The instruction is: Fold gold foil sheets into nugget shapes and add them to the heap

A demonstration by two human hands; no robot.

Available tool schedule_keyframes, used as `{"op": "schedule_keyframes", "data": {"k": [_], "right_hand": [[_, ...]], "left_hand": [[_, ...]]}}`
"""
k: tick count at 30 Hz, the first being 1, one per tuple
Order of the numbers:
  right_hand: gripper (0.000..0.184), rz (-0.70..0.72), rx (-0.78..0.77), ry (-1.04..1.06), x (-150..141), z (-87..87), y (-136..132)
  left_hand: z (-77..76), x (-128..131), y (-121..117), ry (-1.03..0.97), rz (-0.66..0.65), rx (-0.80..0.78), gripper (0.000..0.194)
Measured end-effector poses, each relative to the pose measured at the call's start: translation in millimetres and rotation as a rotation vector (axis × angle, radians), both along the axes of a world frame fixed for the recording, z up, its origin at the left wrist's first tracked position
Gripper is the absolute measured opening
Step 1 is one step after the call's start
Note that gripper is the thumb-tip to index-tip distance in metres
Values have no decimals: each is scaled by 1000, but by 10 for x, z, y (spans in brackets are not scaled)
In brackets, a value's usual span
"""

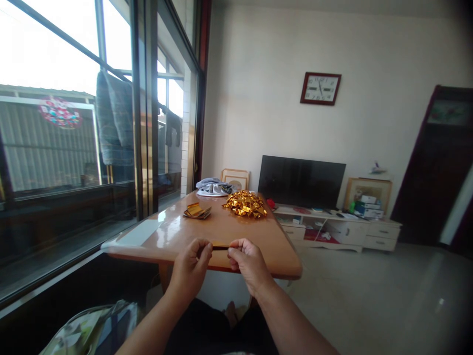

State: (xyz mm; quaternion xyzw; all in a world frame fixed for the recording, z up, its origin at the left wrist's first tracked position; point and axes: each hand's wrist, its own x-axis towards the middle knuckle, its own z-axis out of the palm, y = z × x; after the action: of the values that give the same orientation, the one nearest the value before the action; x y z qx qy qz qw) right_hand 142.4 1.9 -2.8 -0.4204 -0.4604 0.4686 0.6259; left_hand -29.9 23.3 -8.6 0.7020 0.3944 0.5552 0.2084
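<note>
Between my two hands, just above the table's near edge, is a small folded piece of gold foil paper (220, 246). My left hand (192, 261) pinches its left end between thumb and forefinger. At the other end, the thumb and forefinger of my right hand (247, 259) close on it. Beyond my hands, a stack of gold foil sheets (197, 211) lies on the wooden table (225, 230). To its right rises a heap of shiny folded gold foil pieces (245, 204).
Folded cloth (213, 188) lies at the table's far end. A pale sheet (140, 232) is on the left by the window. A TV (301, 181) and a low white cabinet (345, 230) stand beyond. Bags (96, 330) sit low at my left.
</note>
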Motion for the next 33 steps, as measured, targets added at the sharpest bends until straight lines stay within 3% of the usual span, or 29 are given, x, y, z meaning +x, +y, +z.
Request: {"op": "schedule_keyframes", "data": {"k": [7,10,15,19,23,26,33], "right_hand": [[19,-63,-57,-8,49,-45,32],[19,-110,-29,-12,43,-82,58],[17,-169,163,-70,-12,-209,136],[30,-216,208,-189,-27,-294,173],[51,-157,165,-251,-5,-305,175],[53,-81,124,-280,7,-287,180],[44,-75,185,-387,20,-228,178]], "left_hand": [[-61,13,43,59,-44,16,24],[-98,37,71,-24,-99,-47,26],[-91,84,44,-222,-122,-157,20],[-88,122,24,-416,-139,-268,23],[-134,135,67,-490,-150,-315,42],[-162,133,102,-477,-151,-358,56],[-168,130,144,-406,-132,-394,51]]}}
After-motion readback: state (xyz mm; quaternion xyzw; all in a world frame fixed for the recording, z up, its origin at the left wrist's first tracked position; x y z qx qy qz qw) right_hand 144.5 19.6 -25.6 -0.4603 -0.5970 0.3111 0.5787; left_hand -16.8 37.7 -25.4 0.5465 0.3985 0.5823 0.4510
